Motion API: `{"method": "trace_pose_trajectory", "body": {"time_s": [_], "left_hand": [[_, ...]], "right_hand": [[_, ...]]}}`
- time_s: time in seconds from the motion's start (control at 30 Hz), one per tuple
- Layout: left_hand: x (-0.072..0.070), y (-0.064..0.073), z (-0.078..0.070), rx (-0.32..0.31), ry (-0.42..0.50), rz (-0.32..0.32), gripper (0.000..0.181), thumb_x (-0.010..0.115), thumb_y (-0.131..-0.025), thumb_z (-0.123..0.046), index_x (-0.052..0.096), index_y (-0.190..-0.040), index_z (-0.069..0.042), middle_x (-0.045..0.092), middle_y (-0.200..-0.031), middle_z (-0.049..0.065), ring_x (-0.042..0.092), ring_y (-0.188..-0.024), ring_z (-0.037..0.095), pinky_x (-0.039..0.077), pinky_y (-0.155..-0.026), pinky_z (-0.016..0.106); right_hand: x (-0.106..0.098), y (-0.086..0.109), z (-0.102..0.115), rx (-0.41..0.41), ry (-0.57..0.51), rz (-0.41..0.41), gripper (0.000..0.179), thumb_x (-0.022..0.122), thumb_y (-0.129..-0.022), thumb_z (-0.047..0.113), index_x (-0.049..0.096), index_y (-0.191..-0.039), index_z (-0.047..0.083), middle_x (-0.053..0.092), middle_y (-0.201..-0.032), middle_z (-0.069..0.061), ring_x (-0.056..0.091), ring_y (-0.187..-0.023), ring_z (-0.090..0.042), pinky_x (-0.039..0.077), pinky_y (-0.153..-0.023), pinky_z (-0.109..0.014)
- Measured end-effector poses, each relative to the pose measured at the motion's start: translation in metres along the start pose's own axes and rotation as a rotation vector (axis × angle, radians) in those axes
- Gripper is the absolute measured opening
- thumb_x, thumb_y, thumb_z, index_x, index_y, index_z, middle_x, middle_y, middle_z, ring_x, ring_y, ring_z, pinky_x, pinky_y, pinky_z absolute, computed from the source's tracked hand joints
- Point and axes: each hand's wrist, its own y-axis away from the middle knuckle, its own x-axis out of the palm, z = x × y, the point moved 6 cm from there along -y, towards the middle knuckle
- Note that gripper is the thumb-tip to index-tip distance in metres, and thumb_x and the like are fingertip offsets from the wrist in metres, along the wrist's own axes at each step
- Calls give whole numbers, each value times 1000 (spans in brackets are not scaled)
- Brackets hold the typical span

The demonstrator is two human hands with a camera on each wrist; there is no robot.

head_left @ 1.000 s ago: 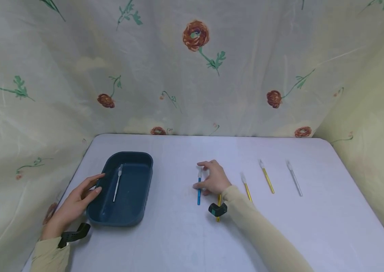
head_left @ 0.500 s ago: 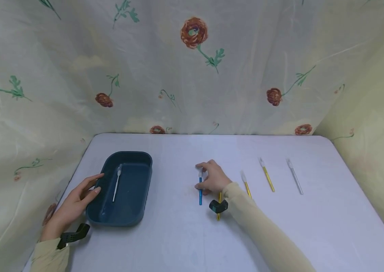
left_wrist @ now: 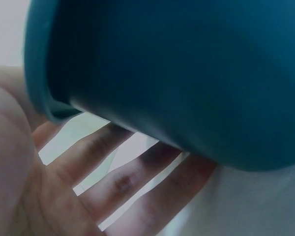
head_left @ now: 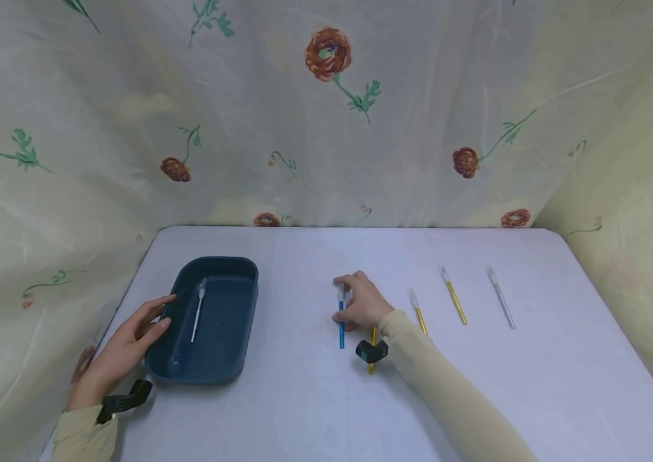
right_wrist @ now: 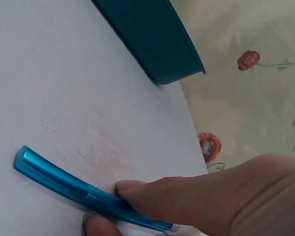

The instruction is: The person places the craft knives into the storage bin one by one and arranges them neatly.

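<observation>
In the head view, my left hand (head_left: 119, 351) holds the near left side of a dark blue tray (head_left: 222, 340). Its thumb reaches over the rim, and in the left wrist view several fingers (left_wrist: 130, 184) lie against the outer wall. A silver craft knife (head_left: 198, 314) with a clear cap lies inside the tray. Near the table's middle, my right hand (head_left: 366, 305) pinches a blue craft knife (head_left: 341, 333). The right wrist view shows thumb and a fingertip on opposite sides of its knurled handle (right_wrist: 101, 199); the capped end is mostly hidden by the hand.
A yellow craft knife (head_left: 372, 368) lies partly under the right wrist. Another yellow one (head_left: 420, 317) is partly behind the sleeve. Farther right lie a third yellow knife (head_left: 455, 301) and a silver one (head_left: 502, 301). Flowered cloth (head_left: 245, 115) hangs behind the white table (head_left: 297, 410).
The blue craft knife and my right thumb have shifted slightly to the right. The head view has moved a little. My left hand stays on the tray.
</observation>
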Motion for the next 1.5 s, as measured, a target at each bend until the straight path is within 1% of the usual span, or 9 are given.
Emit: {"method": "trace_pose_trajectory", "body": {"time_s": [0.27, 0.5, 0.77, 0.93, 1.03, 1.2, 1.3, 1.4, 1.5], "left_hand": [[3, -2, 3, -12, 6, -1, 59, 49, -105, -42, 27, -158, -29, 21, -161, 20, 36, -136, 50, 34, -103, 69], [3, -2, 4, -14, 5, -7, 60, 49, -104, -43, 27, -158, -29, 21, -161, 21, 38, -135, 50, 35, -103, 69], [3, -1, 1, -4, 10, -3, 59, 50, -104, -42, 28, -158, -28, 22, -161, 21, 39, -134, 49, 35, -102, 69], [2, -1, -1, -3, 13, -2, 60, 50, -104, -43, 28, -158, -27, 21, -161, 22, 36, -136, 51, 33, -103, 70], [3, -1, -2, -6, 23, 2, 60, 50, -104, -42, 28, -158, -27, 21, -161, 21, 33, -137, 52, 32, -104, 71], [2, -1, -2, -8, 29, 4, 60, 50, -104, -43, 28, -158, -27, 20, -161, 21, 30, -139, 52, 31, -104, 71], [2, -1, -2, -5, 30, 5, 60, 50, -104, -43, 28, -158, -27, 20, -161, 21, 31, -138, 52, 31, -104, 71], [1, 0, -2, -2, 33, 4, 60, 50, -104, -42, 28, -158, -27, 20, -161, 21, 30, -138, 52, 31, -103, 71], [1, 0, -2, 1, 37, 5, 60, 50, -104, -42, 28, -158, -27, 20, -161, 21, 30, -139, 52, 31, -103, 72]], "right_hand": [[0, 6, 1, -15, 18, -32, 76, 84, -79, 4, 47, -146, 9, 43, -126, -11, 62, -74, -20, 58, -58, -28], [-4, 13, 2, -61, -43, -83, 81, 84, -76, -1, 45, -147, 8, 42, -130, -13, 60, -83, -21, 58, -57, -29], [-7, 14, 1, -60, -74, -105, 83, 84, -76, -4, 44, -148, 8, 41, -132, -14, 62, -79, -21, 59, -57, -30], [-9, 14, 3, -57, -78, -107, 83, 84, -76, -1, 44, -148, 9, 42, -132, -13, 62, -78, -21, 59, -59, -30], [-9, 14, 4, -75, -81, -111, 83, 85, -75, -2, 45, -147, 9, 42, -131, -13, 62, -79, -21, 59, -59, -30], [-12, 17, 13, -114, -58, -136, 81, 86, -75, 0, 48, -146, 9, 45, -127, -11, 62, -79, -20, 59, -61, -30], [-13, 19, 22, -130, -103, -136, 81, 85, -75, -1, 48, -146, 9, 45, -127, -9, 63, -82, -21, 60, -61, -31], [-13, 23, 34, -152, -189, -122, 82, 84, -75, -4, 47, -147, 10, 44, -128, -9, 65, -87, -25, 61, -61, -36], [-13, 28, 45, -189, -233, -124, 83, 84, -75, -5, 47, -147, 12, 44, -128, -10, 66, -90, -26, 61, -61, -40]]}}
